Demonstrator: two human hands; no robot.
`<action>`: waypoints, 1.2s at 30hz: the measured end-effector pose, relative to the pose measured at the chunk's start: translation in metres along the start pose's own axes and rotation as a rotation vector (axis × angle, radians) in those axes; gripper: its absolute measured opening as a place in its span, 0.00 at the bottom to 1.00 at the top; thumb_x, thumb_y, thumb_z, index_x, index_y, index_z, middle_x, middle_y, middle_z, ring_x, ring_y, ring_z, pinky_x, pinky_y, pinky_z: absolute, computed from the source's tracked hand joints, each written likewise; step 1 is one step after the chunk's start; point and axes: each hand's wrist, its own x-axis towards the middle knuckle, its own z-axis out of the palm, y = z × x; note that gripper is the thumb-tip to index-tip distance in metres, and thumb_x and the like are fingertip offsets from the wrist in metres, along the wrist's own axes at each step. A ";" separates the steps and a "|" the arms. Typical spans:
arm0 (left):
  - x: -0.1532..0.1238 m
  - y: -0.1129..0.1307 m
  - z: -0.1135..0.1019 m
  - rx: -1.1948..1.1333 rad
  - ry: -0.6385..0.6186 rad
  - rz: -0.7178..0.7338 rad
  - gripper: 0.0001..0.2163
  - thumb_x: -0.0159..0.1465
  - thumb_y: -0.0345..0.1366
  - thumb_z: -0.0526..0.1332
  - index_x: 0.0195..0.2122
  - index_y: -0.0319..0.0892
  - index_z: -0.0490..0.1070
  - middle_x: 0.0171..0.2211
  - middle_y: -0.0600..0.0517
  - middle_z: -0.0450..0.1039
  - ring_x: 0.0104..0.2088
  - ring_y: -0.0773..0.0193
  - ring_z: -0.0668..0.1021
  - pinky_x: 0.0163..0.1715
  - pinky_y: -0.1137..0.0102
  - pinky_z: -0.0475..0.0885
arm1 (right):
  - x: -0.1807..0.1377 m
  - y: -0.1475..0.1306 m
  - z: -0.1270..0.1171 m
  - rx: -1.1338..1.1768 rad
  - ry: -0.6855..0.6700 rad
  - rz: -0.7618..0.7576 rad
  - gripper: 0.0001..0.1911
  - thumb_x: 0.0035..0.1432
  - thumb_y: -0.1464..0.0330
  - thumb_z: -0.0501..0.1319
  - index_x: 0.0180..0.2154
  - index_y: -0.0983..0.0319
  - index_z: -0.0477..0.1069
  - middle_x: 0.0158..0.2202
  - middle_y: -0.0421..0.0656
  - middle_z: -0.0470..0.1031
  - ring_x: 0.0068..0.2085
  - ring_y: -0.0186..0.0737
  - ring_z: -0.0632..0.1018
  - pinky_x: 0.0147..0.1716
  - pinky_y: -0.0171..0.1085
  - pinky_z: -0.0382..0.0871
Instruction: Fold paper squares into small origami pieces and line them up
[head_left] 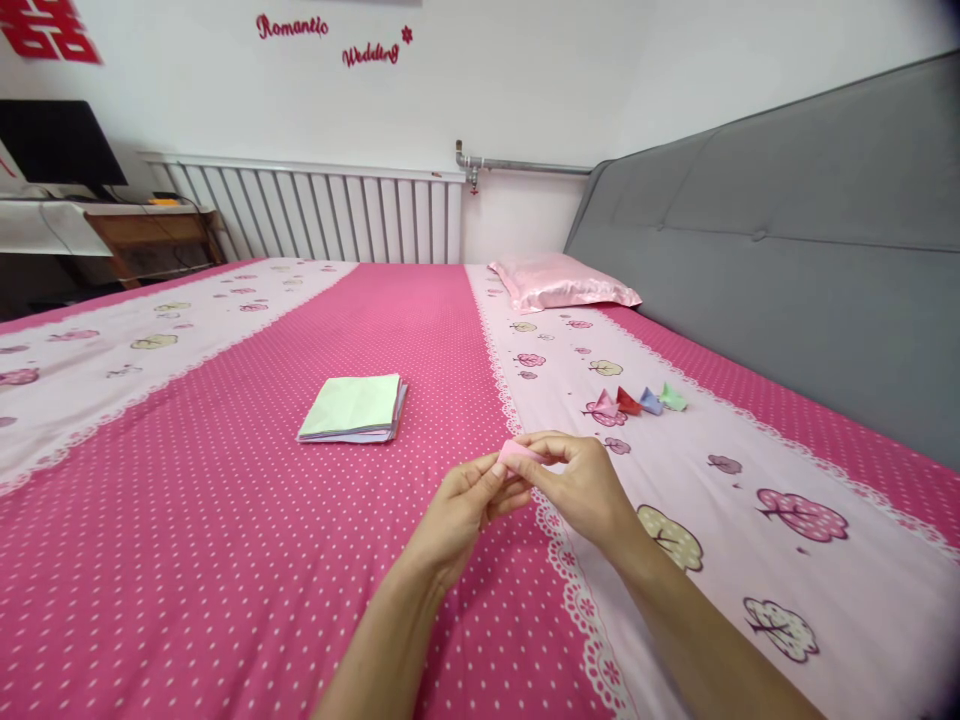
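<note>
Both hands meet above the pink dotted bedsheet (225, 560) and pinch a small folded pink paper piece (520, 453) between them. My left hand (461, 515) grips its left end with thumb and fingers closed. My right hand (581, 485) holds the right end, fingers curled over it. A stack of square papers (352, 408), pale green on top, lies on the bed to the left and beyond my hands. Several small folded paper figures (634, 402), pink, red, blue and green, stand in a row on the lighter strip to the right.
A shiny pink pillow (559, 282) lies at the head of the bed beside the grey padded headboard (787, 260). A white radiator (315, 210) runs along the far wall. A wooden desk (150, 235) with a dark monitor (56, 145) stands at far left.
</note>
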 end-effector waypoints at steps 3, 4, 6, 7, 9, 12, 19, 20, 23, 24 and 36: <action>-0.001 0.001 0.001 -0.009 -0.002 -0.012 0.11 0.59 0.37 0.57 0.40 0.38 0.73 0.38 0.44 0.75 0.38 0.63 0.76 0.44 0.68 0.66 | 0.000 0.000 0.000 0.038 -0.023 0.040 0.08 0.48 0.63 0.62 0.26 0.60 0.76 0.34 0.44 0.77 0.37 0.42 0.76 0.37 0.39 0.67; -0.001 0.001 0.001 -0.007 -0.005 -0.017 0.12 0.59 0.37 0.57 0.40 0.37 0.73 0.39 0.44 0.75 0.39 0.63 0.76 0.44 0.68 0.66 | 0.000 0.000 0.000 0.049 -0.030 0.053 0.08 0.48 0.63 0.61 0.27 0.60 0.76 0.32 0.44 0.77 0.36 0.41 0.76 0.36 0.38 0.68; -0.001 0.002 0.001 -0.001 -0.007 -0.026 0.13 0.59 0.38 0.57 0.41 0.36 0.72 0.40 0.43 0.74 0.41 0.61 0.76 0.45 0.67 0.66 | 0.000 0.001 0.000 0.063 -0.042 0.077 0.09 0.48 0.62 0.61 0.27 0.62 0.75 0.29 0.43 0.77 0.32 0.40 0.76 0.33 0.37 0.68; 0.000 0.002 0.002 0.002 -0.008 -0.029 0.13 0.60 0.38 0.56 0.41 0.36 0.72 0.41 0.42 0.74 0.41 0.61 0.75 0.45 0.67 0.66 | 0.000 0.001 0.000 0.070 -0.044 0.087 0.10 0.48 0.62 0.61 0.26 0.62 0.75 0.27 0.43 0.77 0.31 0.39 0.76 0.32 0.36 0.68; 0.000 0.003 0.002 0.009 -0.006 -0.033 0.13 0.60 0.38 0.56 0.41 0.35 0.72 0.41 0.42 0.74 0.42 0.60 0.75 0.45 0.67 0.66 | 0.000 0.002 0.001 0.085 -0.044 0.100 0.10 0.48 0.62 0.61 0.25 0.63 0.74 0.25 0.42 0.76 0.29 0.38 0.76 0.29 0.35 0.68; 0.000 0.003 0.002 0.024 0.016 -0.039 0.13 0.61 0.37 0.55 0.42 0.34 0.71 0.42 0.41 0.73 0.42 0.60 0.75 0.45 0.67 0.66 | -0.001 0.005 0.004 0.092 -0.021 0.095 0.11 0.48 0.61 0.61 0.23 0.63 0.72 0.23 0.42 0.75 0.27 0.36 0.74 0.27 0.33 0.67; -0.002 0.002 0.003 0.000 -0.007 -0.003 0.12 0.61 0.37 0.55 0.37 0.36 0.73 0.37 0.45 0.75 0.37 0.65 0.76 0.44 0.69 0.67 | -0.001 0.007 0.008 0.083 0.050 0.079 0.13 0.49 0.60 0.61 0.23 0.64 0.70 0.22 0.41 0.73 0.26 0.35 0.73 0.26 0.33 0.66; -0.002 0.002 0.003 0.008 -0.018 0.003 0.11 0.60 0.37 0.56 0.36 0.36 0.73 0.36 0.46 0.75 0.36 0.66 0.75 0.43 0.70 0.67 | -0.001 0.007 0.008 0.089 0.060 0.078 0.13 0.49 0.60 0.61 0.23 0.64 0.70 0.22 0.41 0.73 0.26 0.36 0.73 0.26 0.33 0.67; -0.001 0.001 0.003 0.067 -0.041 0.024 0.09 0.57 0.34 0.60 0.37 0.36 0.73 0.34 0.48 0.74 0.34 0.69 0.74 0.41 0.73 0.67 | -0.002 0.008 0.010 0.102 0.098 0.074 0.13 0.49 0.60 0.60 0.23 0.64 0.70 0.22 0.41 0.73 0.25 0.35 0.73 0.26 0.33 0.67; 0.000 0.001 0.003 0.085 -0.038 0.029 0.10 0.55 0.33 0.62 0.38 0.36 0.73 0.33 0.49 0.74 0.33 0.70 0.74 0.40 0.74 0.67 | -0.003 0.008 0.011 0.103 0.110 0.072 0.13 0.49 0.60 0.60 0.23 0.64 0.70 0.22 0.41 0.73 0.25 0.35 0.73 0.26 0.33 0.67; 0.002 -0.003 0.003 0.070 0.003 0.084 0.12 0.60 0.38 0.56 0.40 0.38 0.73 0.38 0.45 0.75 0.38 0.63 0.76 0.38 0.72 0.68 | -0.006 0.003 0.015 0.158 0.175 0.060 0.11 0.46 0.63 0.63 0.25 0.62 0.65 0.24 0.39 0.71 0.26 0.34 0.72 0.27 0.33 0.67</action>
